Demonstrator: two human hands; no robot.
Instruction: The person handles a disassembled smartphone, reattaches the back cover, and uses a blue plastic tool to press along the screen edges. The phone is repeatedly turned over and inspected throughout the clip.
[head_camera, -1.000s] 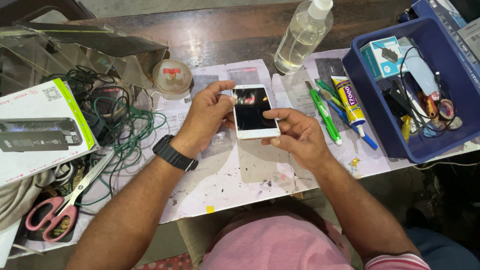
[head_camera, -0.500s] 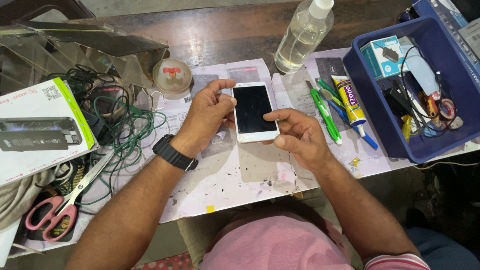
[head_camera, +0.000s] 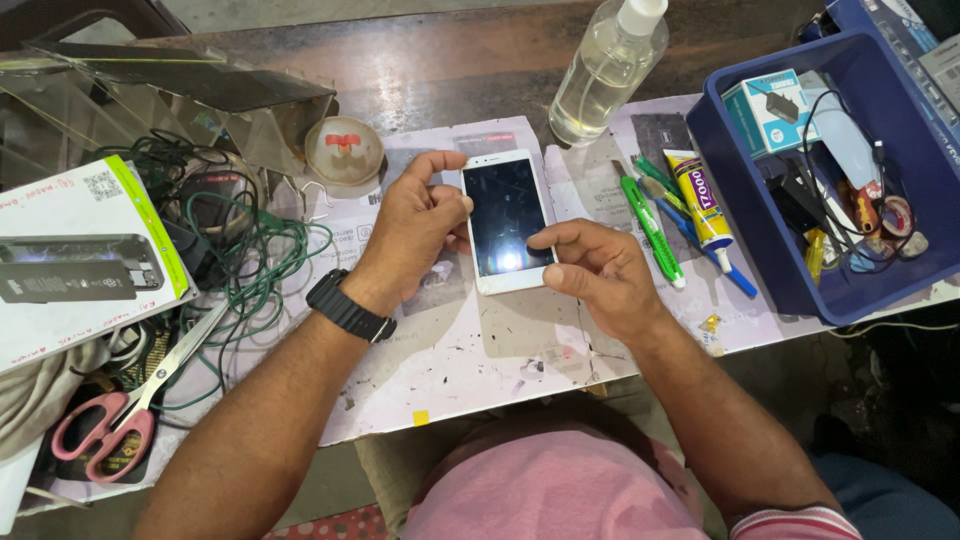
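Note:
A white smartphone (head_camera: 506, 222) with a dark screen lies face up on a paper-covered work mat (head_camera: 470, 350). My left hand (head_camera: 410, 230), with a black watch on its wrist, grips the phone's left edge, thumb and fingers curled around it. My right hand (head_camera: 600, 275) pinches the phone's lower right corner, fingertips pressed against the edge near the screen. The phone rests flat between both hands.
A clear liquid bottle (head_camera: 605, 75) stands behind the phone. Green tools (head_camera: 648, 222) and a glue tube (head_camera: 700, 205) lie to the right, beside a blue bin (head_camera: 790, 270) of cables and parts. Left: tangled green wires (head_camera: 245, 250), a white box (head_camera: 80, 260), pink scissors (head_camera: 110, 425), a round dish (head_camera: 344, 150).
The phone has been lowered from a tilted, raised hold to lying flat on the mat. My right hand shifted to its lower right corner; my left hand stays on the left edge.

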